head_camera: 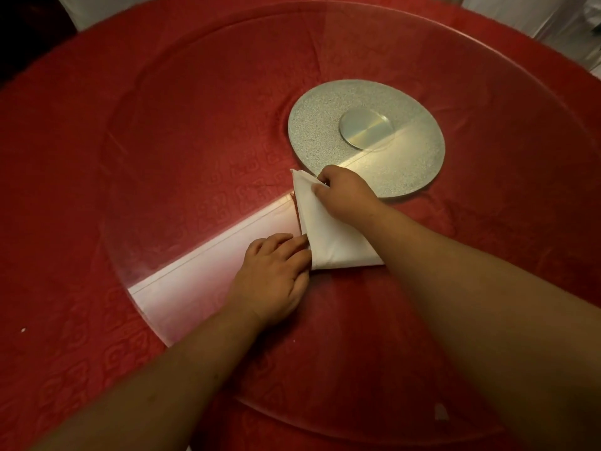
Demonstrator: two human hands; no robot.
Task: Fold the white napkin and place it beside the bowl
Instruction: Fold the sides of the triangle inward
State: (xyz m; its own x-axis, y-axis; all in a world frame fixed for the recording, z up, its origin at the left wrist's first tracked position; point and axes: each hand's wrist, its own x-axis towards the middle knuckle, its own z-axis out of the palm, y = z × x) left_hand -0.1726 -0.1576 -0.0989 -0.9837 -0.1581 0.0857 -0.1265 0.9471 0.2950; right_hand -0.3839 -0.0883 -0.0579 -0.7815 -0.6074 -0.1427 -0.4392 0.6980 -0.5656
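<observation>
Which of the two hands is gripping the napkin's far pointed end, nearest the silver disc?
The right hand: it pinches the white napkin at its far tip, beside the silver disc. The left hand presses the near folded corner instead.

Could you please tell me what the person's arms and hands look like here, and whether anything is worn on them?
Both forearms are bare right up to the picture's lower edge: no sleeve shows. The left hand and the right hand wear no gloves, and no ring, watch or bracelet shows on the visible fingers or wrists. No markings can be made out in this dim light.
</observation>
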